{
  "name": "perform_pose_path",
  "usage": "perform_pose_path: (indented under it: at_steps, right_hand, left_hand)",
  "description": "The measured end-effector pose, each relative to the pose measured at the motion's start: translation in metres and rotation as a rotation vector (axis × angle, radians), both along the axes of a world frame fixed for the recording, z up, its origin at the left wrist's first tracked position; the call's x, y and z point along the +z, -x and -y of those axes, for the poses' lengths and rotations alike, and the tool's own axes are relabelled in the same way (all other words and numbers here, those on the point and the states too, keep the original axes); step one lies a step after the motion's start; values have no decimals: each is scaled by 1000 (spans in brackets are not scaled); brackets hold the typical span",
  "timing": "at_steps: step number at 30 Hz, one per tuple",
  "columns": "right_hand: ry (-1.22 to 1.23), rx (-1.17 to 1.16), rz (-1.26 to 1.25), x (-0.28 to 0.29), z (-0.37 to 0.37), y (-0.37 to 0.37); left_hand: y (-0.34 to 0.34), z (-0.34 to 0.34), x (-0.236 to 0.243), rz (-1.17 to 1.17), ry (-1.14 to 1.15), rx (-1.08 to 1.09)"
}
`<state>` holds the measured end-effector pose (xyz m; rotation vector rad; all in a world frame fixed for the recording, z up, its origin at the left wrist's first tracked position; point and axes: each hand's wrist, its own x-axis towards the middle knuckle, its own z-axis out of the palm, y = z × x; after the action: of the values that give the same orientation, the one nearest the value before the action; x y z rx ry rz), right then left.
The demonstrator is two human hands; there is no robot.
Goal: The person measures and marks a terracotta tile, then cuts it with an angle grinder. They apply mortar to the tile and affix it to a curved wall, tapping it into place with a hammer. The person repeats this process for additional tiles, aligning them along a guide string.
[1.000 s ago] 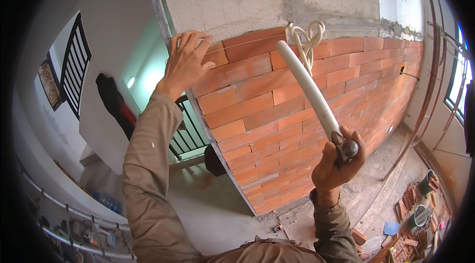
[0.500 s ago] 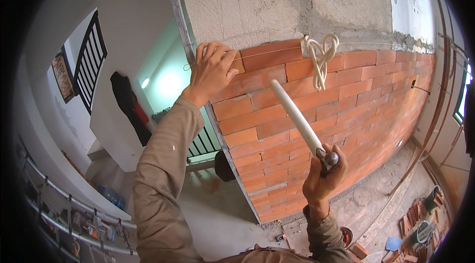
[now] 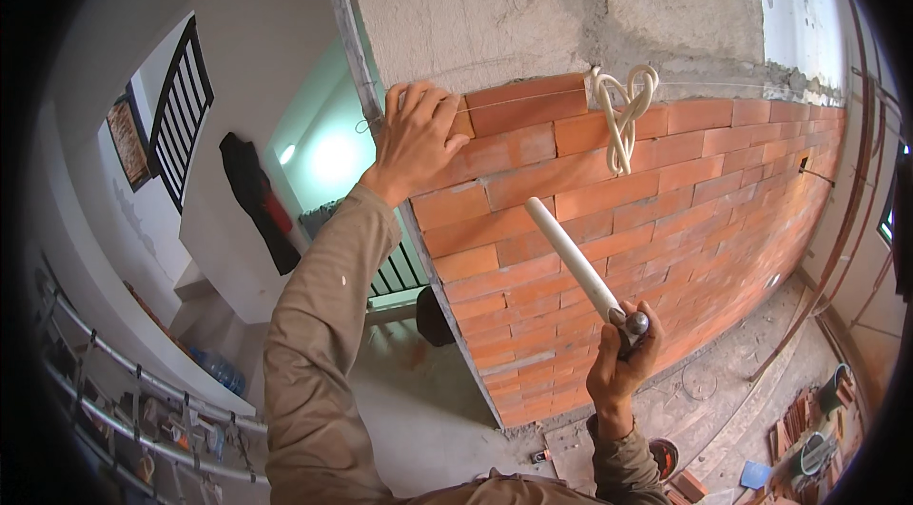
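Observation:
At the left end of the top course, my left hand [image 3: 415,139] is laid over a brick [image 3: 463,125], fingers curled across its top and thumb against the front face. Most of that brick is hidden under the hand. My right hand [image 3: 623,362], lower and to the right, is closed round the dark metal head of a hammer [image 3: 575,262]. Its white tubular handle points up and left, apart from the brick wall [image 3: 590,248]. A thin string [image 3: 518,104] runs along the top course, and a looped cream cord [image 3: 623,120] hangs over it.
Rough plastered wall [image 3: 466,10] rises behind the top course. A metal frame edge [image 3: 357,44] stands at the wall's left end. Metal scaffold rails [image 3: 171,448] lie low at the left. Loose bricks [image 3: 794,429] and buckets [image 3: 816,453] are on the floor at lower right.
My right hand has lowered slightly, and the hammer handle's tip has dropped farther from the top course. The left hand stays on the brick. The whole view has shifted a little.

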<state>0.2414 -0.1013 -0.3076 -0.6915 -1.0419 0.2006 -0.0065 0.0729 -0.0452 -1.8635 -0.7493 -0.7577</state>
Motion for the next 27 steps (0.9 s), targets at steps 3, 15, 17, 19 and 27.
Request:
perform_pose_path:
  at_steps: [3, 15, 17, 19, 27]
  right_hand:
    - [-2, -31, 27, -3, -3, 0]
    - [31, -64, 41, -6, 0, 0]
    - [31, -71, 80, -10, 0, -2]
    - [30, -74, 97, -15, -1, -3]
    - [31, -35, 44, -17, 5, -1]
  left_hand:
    - [-1, -2, -2, -5, -12, -6]
    - [-8, -3, 12, 27, 188, 13]
    - [-10, 0, 15, 26, 217, 26]
    - [-11, 2, 17, 19, 225, 46]
    - [-11, 4, 12, -9, 180, 65]
